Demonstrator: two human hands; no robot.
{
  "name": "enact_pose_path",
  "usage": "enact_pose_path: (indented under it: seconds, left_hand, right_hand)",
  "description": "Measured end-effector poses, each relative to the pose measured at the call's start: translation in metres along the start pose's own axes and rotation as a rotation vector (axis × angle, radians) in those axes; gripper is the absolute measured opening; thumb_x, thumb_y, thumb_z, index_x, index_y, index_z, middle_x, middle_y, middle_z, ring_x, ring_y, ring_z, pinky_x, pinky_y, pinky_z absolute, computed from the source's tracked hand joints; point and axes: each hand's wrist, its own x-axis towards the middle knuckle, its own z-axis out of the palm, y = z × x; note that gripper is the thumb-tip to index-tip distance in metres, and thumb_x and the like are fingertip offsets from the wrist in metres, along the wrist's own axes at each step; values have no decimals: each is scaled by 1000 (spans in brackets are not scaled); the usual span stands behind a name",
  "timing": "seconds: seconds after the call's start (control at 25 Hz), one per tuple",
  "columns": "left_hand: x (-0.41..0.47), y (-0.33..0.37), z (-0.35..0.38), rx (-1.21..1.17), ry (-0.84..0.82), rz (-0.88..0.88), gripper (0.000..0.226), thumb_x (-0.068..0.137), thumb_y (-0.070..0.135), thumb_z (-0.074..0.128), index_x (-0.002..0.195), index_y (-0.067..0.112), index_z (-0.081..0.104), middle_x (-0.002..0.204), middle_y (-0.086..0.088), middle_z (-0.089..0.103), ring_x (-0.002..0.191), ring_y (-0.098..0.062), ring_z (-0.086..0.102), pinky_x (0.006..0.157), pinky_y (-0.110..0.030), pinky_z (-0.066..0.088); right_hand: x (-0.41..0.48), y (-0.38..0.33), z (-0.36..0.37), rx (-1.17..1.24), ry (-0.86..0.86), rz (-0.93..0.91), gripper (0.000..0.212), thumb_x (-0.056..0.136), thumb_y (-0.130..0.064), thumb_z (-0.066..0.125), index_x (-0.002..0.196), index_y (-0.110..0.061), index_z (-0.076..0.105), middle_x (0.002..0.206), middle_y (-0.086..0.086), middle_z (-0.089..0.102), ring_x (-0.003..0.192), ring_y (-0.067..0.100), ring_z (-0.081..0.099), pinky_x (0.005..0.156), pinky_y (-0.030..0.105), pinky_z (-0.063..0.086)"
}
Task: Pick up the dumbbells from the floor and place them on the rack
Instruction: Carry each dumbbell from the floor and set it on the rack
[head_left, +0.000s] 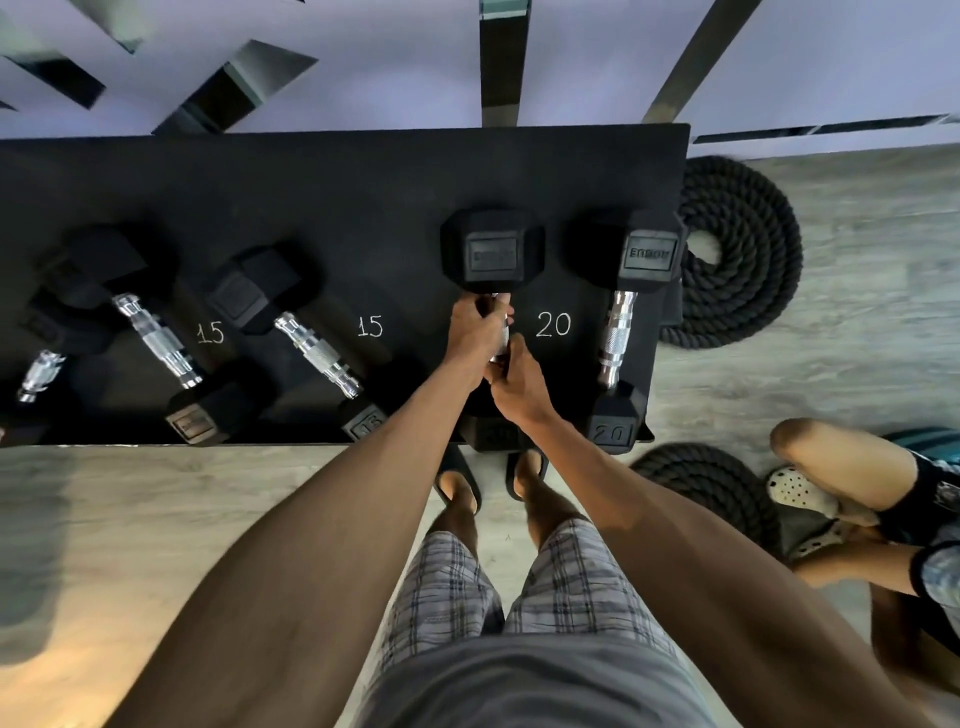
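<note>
Black rubber hex dumbbell with chrome handle (492, 249): lies on the black flat-topped rack (363, 176), its near head at the rack's near edge. Left hand (475, 332) wraps the handle's far part; right hand (514, 387) wraps the near part. Chalked "20" (553, 323) sits just right of the handle. Second 20 dumbbell (621, 332) lies near the rack's right edge. Two 15 dumbbells (306, 332) lie to the left, angled. Far strip of rack bare. Coiled black rope (743, 260) lies on the floor beyond the right edge.

Single head-worn wide-angle view, looking steeply down from close above the rack (332, 176) and floor (857, 322).
</note>
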Motion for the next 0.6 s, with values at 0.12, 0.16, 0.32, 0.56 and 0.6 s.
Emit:
enact_pose_path:
  seconds: [0.12,0.16,0.32,0.56,0.6]
  left_hand:
    - [5,12,-10,-4,12,2,27,96,29,56,107,6,64,94,2,69,91,-13,69,89,-31,54]
    - [8,17,-13,-10,11,5,25,96,27,56,107,6,64,95,0,69,90,-12,69,90,-31,54]
    - [18,25,-25,-5,12,19,27,97,28,55,109,6,64,92,-2,69,85,-12,68,82,-27,54]
    - [18,26,-25,26,12,32,27,97,30,54,109,7,63,91,-2,70,86,-14,69,87,-30,55]
    - [17,25,-25,25,14,28,26,97,30,54,108,8,63,91,-2,70,86,-14,69,89,-31,55]
  right_hand:
    - [4,-15,-1,18,-11,-15,25,94,-12,59,115,-4,47,87,-5,60,77,16,62,73,41,53]
    - [7,-20,-1,23,-8,-22,25,94,-12,58,115,-4,48,83,-9,57,73,9,58,71,37,50]
    - [16,-31,3,50,-15,-34,29,94,-13,59,119,-3,48,89,-7,58,76,8,54,67,22,42]
    - [20,-32,3,23,-45,-20,33,95,-16,60,122,-2,48,101,1,58,92,15,54,77,27,40]
    - [19,-31,3,26,-51,-10,33,95,-16,59,122,-2,48,103,2,59,93,15,54,78,28,40]
